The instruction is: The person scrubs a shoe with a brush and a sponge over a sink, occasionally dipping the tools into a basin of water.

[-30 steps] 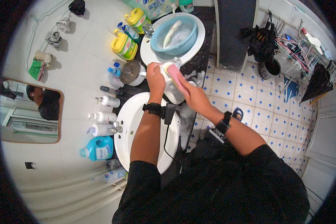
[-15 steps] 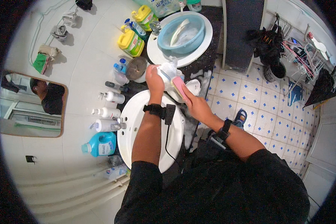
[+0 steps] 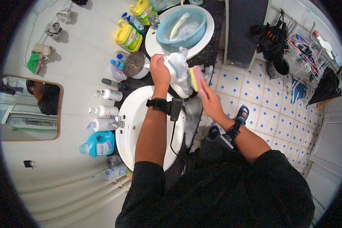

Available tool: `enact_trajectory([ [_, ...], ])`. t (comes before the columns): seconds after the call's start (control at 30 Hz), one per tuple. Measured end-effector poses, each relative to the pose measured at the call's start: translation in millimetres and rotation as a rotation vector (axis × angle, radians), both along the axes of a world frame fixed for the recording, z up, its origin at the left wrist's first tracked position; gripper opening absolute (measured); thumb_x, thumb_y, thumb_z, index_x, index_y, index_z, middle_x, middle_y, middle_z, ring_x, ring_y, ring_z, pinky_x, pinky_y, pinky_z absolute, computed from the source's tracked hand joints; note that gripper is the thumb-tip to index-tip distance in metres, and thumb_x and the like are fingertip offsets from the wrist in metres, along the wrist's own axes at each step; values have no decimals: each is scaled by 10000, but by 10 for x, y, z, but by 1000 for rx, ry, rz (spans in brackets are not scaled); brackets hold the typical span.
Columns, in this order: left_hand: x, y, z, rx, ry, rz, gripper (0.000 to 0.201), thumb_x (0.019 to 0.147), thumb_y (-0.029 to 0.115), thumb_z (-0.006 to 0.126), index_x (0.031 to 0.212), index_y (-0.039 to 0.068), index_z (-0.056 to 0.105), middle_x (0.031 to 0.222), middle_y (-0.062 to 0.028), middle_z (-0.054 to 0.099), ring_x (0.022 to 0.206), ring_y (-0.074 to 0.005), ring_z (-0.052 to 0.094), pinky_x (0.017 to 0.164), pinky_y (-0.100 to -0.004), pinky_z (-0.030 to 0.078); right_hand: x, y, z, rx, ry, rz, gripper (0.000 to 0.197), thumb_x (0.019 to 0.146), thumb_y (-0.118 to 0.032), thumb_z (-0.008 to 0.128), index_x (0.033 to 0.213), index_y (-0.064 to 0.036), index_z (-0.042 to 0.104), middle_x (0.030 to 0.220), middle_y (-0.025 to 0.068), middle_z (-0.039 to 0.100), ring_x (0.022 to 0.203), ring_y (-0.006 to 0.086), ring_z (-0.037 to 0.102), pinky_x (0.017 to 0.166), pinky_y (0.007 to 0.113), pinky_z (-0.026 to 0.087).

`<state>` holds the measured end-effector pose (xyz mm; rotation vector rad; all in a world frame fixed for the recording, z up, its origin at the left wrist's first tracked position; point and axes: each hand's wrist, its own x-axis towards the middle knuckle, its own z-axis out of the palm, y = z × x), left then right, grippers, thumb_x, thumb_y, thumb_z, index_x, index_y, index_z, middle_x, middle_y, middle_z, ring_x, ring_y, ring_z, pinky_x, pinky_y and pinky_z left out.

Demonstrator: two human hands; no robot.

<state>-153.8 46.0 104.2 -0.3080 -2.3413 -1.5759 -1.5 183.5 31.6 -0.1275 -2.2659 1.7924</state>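
My left hand (image 3: 160,72) is closed around a white shoe (image 3: 175,66) with suds on it, held over the dark counter between the two sinks. In my right hand (image 3: 211,102) is a pink scrub brush (image 3: 199,77) with pale yellow bristles. Those bristles face the shoe, with a small gap between them. Below the held shoe another white, rounded piece (image 3: 183,90) shows; whether it belongs to the same shoe I cannot tell. A long whitish piece (image 3: 179,26) leans in the foamy water of a blue basin (image 3: 202,32), just beyond my hands.
The basin sits in the far white sink (image 3: 209,41); a nearer white sink (image 3: 121,146) lies under my left forearm. A metal pot (image 3: 135,64), yellow jugs (image 3: 128,37), several pump bottles (image 3: 109,94) and a blue detergent jug (image 3: 98,144) line the wall. Foam (image 3: 193,106) coats the counter edge.
My right hand has drawn the brush away from the shoe, to the right, and turned it so its bristles show. The shoe has tilted more upright in my left hand.
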Motion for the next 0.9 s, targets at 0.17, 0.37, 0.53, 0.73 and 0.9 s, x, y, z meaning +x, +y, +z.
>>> enact_trajectory([
  [0.17,-36,88,-17,30,73,-77,196,859,100,439,861,-35,582,885,-138,571,859,-256,555,821,-323,409,-74,151,67,-110,132,-55,471,965,-195,437,1425,-161,340,1288,215,521,1143,293,556,931,325,418],
  [0.37,25,348,-13,44,59,-63,173,851,83,462,848,-39,584,884,-147,577,860,-272,565,816,-332,422,-374,97,492,57,114,-35,496,926,-196,506,1404,-192,371,1065,279,580,875,396,625,733,384,492],
  [0.53,47,344,27,-20,56,-32,187,846,91,460,846,-36,597,889,-141,580,856,-267,570,822,-336,424,-386,113,405,296,132,-55,533,915,-209,517,1416,-209,335,782,275,604,644,428,598,581,492,465],
  [0.73,-61,167,-13,16,28,-114,202,853,96,426,858,-34,580,875,-135,572,867,-253,554,836,-325,406,-351,16,552,198,145,-17,540,908,-196,528,1414,-226,343,800,291,585,710,467,571,622,505,457],
  [0.9,18,125,11,-6,-14,-78,192,862,100,416,872,-29,557,872,-129,567,859,-231,542,837,-316,400,-508,127,709,301,83,55,516,913,-203,524,1401,-200,359,763,280,589,717,461,573,631,513,450],
])
